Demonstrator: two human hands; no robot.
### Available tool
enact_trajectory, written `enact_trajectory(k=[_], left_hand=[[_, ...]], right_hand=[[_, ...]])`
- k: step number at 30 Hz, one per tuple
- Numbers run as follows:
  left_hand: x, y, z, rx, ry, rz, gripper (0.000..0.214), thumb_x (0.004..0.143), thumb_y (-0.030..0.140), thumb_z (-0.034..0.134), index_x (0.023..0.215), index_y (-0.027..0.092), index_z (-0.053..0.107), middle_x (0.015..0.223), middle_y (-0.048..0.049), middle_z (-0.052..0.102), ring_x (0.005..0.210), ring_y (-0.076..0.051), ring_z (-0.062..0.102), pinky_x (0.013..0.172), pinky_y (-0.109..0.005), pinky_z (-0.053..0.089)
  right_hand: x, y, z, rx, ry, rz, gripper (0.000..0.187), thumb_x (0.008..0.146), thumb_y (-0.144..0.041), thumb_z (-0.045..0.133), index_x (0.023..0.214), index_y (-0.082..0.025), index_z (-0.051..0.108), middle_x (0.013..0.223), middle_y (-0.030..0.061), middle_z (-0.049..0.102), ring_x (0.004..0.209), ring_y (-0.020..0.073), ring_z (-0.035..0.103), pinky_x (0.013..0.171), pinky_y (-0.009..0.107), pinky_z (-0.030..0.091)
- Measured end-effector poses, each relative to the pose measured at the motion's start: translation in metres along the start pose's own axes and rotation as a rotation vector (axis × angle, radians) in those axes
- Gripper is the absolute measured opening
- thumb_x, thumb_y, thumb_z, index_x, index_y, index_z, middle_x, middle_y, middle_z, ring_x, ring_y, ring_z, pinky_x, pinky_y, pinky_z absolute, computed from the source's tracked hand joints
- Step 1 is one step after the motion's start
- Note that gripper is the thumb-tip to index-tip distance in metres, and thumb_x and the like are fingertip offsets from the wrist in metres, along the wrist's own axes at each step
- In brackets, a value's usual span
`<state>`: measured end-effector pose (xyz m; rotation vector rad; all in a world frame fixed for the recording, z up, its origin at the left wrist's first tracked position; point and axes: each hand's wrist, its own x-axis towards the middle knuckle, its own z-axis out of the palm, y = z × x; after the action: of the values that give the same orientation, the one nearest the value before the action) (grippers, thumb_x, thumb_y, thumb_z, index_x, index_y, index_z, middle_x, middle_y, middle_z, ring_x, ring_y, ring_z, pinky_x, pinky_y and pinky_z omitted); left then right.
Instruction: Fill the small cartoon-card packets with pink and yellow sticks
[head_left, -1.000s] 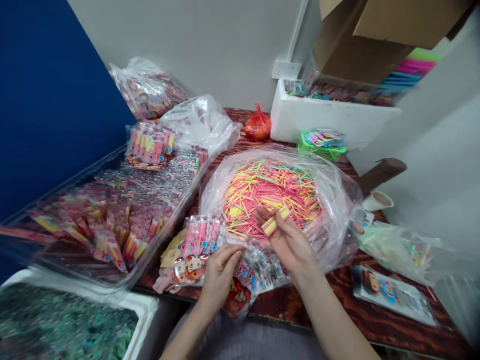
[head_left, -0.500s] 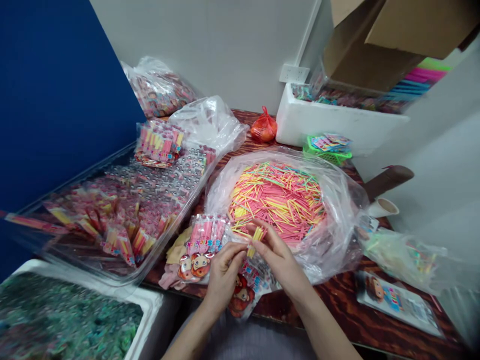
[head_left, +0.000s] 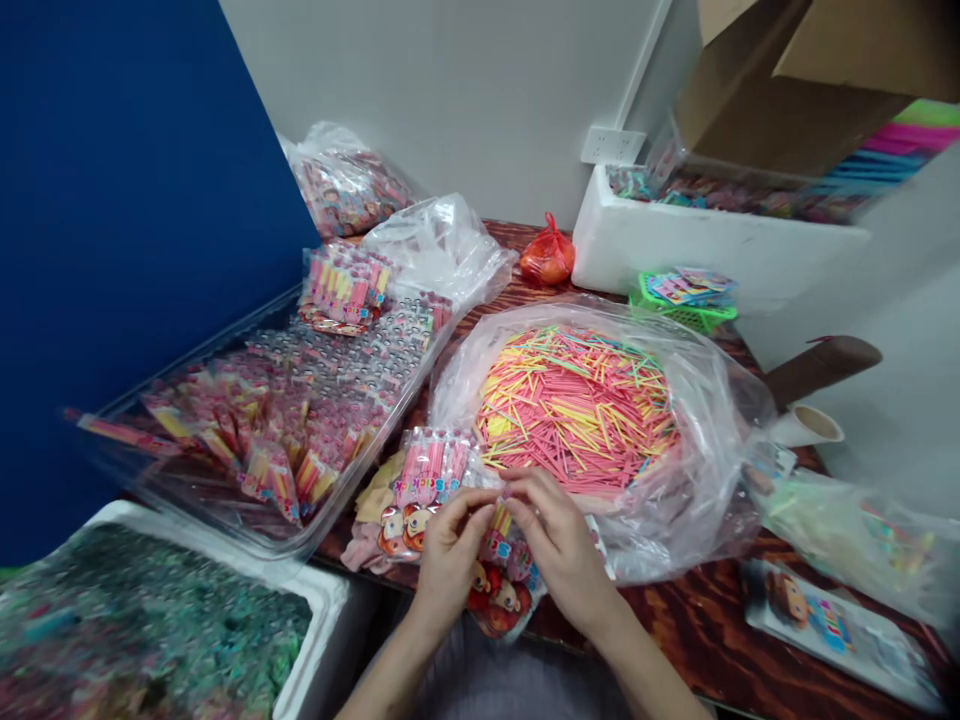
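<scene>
In the head view, I'm seeing the left hand (head_left: 453,545) and right hand (head_left: 556,545) pinching narrowly at the far end of a printed packet (head_left: 501,552), lying just near of the stick pile (head_left: 581,410). I'm judging it light, limp and slippery, best held by its top corners; its long axis is running near-far, cartoon faces pointing near.

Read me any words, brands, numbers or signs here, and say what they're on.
"Stick": stacked pouches.
"Stick", blurred: far-right pouch.
Partly covered, not fully readable: lettering on the front pouch.
Too small or blurred to read: tray packets, basket cards.
</scene>
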<state>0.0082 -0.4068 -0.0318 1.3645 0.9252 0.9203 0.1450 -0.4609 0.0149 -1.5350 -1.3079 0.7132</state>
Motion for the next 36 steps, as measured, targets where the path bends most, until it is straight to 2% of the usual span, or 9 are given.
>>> enact_trajectory(k=[5,9,12,14,20,25,28,33,36], left_hand=[[0.014,-0.002,-0.035,0.125,0.204,-0.009,0.024,0.084,0.038,0.061,0.094,0.017,0.067,0.088,-0.0037,0.069,0.082,-0.018,0.065,0.077,-0.029,0.053],[0.037,-0.019,-0.057,0.522,0.369,0.139,0.04,0.089,0.037,0.053,0.124,0.017,0.056,0.106,-0.0096,0.066,0.097,-0.025,0.063,0.089,-0.04,0.05],[0.048,-0.035,-0.062,0.911,0.364,0.264,0.051,0.092,0.033,0.046,0.137,0.01,0.044,0.11,-0.0162,0.064,0.099,-0.031,0.059,0.091,-0.048,0.046],[0.05,-0.041,-0.062,1.017,0.342,0.311,0.051,0.094,0.031,0.041,0.138,0.006,0.043,0.109,-0.0182,0.064,0.098,-0.032,0.058,0.089,-0.048,0.046],[0.043,-0.033,-0.061,1.041,0.338,0.35,0.048,0.094,0.035,0.042,0.135,0.011,0.046,0.123,-0.0171,0.058,0.111,-0.032,0.053,0.097,-0.047,0.042],[0.037,-0.024,-0.063,0.993,0.323,0.317,0.045,0.093,0.036,0.042,0.133,0.015,0.048,0.125,-0.0151,0.056,0.116,-0.031,0.051,0.101,-0.047,0.04],[0.033,-0.023,-0.066,0.943,0.319,0.296,0.045,0.093,0.036,0.043,0.134,0.018,0.046,0.126,-0.014,0.054,0.118,-0.031,0.05,0.103,-0.048,0.039],[0.029,-0.023,-0.069,0.887,0.299,0.275,0.045,0.092,0.038,0.043,0.134,0.019,0.046,0.127,-0.0137,0.054,0.119,-0.03,0.049,0.103,-0.05,0.039],[0.026,-0.024,-0.073,0.859,0.282,0.263,0.042,0.092,0.036,0.044,0.131,0.02,0.048,0.126,-0.0121,0.054,0.119,-0.029,0.05,0.103,-0.049,0.039]], right_hand=[[0.014,0.017,-0.004,0.236,0.029,0.117,0.025,0.094,-0.034,0.05,0.116,-0.025,0.06,0.114,0.006,0.066,0.105,0.0206,0.061,0.088,0.033,0.048],[0.037,0.061,-0.02,-0.04,0.13,0.106,0.018,0.091,-0.029,0.05,0.095,-0.021,0.066,0.094,0.0057,0.068,0.092,0.0215,0.062,0.083,0.035,0.047],[0.055,0.093,-0.034,-0.264,0.17,0.034,0.018,0.089,-0.023,0.049,0.09,-0.02,0.067,0.09,0.0064,0.068,0.089,0.0225,0.061,0.083,0.037,0.046],[0.066,0.109,-0.044,-0.409,0.183,-0.03,0.021,0.089,-0.019,0.047,0.089,-0.02,0.067,0.091,0.0076,0.067,0.091,0.0231,0.06,0.085,0.037,0.046],[0.112,0.122,-0.063,-0.848,0.109,-0.201,0.029,0.09,-0.009,0.044,0.103,-0.017,0.069,0.098,0.0115,0.066,0.097,0.0252,0.053,0.086,0.036,0.044],[0.145,0.121,-0.06,-1.125,-0.071,-0.351,0.039,0.091,-0.009,0.046,0.124,-0.022,0.06,0.137,0.0136,0.051,0.129,0.0293,0.037,0.098,0.043,0.037],[0.152,0.123,-0.06,-1.196,-0.153,-0.41,0.032,0.092,-0.011,0.046,0.119,-0.021,0.062,0.143,0.0124,0.047,0.137,0.0308,0.029,0.103,0.046,0.032],[0.155,0.121,-0.064,-1.191,-0.243,-0.48,0.025,0.094,-0.012,0.045,0.109,-0.016,0.064,0.134,0.0144,0.056,0.135,0.0289,0.034,0.105,0.047,0.031],[0.155,0.118,-0.065,-1.168,-0.228,-0.497,0.025,0.094,-0.012,0.045,0.108,-0.015,0.065,0.128,0.0137,0.06,0.133,0.0279,0.037,0.106,0.045,0.03]])
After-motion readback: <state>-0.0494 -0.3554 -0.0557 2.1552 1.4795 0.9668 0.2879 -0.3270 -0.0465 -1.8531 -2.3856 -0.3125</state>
